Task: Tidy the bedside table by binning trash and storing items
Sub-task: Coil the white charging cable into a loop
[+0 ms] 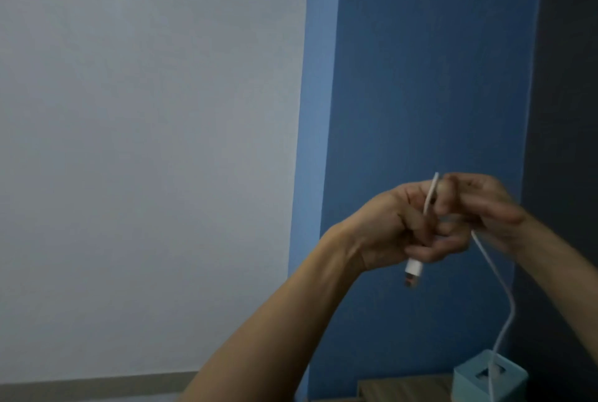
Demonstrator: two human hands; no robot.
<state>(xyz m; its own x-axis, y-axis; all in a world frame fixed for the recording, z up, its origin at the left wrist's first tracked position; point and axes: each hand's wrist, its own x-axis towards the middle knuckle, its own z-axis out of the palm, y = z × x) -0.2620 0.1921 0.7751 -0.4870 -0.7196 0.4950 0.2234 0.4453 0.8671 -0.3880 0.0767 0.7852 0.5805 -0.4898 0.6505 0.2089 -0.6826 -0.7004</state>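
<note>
Both hands are raised in front of the blue wall, close together and touching. My left hand is closed around a white charging cable near its plug end; the white connector sticks out below the fist. My right hand grips the same cable just beside it. From the right hand the cable hangs down in a loose curve toward a light blue box at the bottom right. Only a strip of the wooden bedside table shows at the bottom edge.
A pale grey wall fills the left half, with a grey skirting strip low down. A blue wall panel stands behind the hands, and a dark surface runs along the right edge.
</note>
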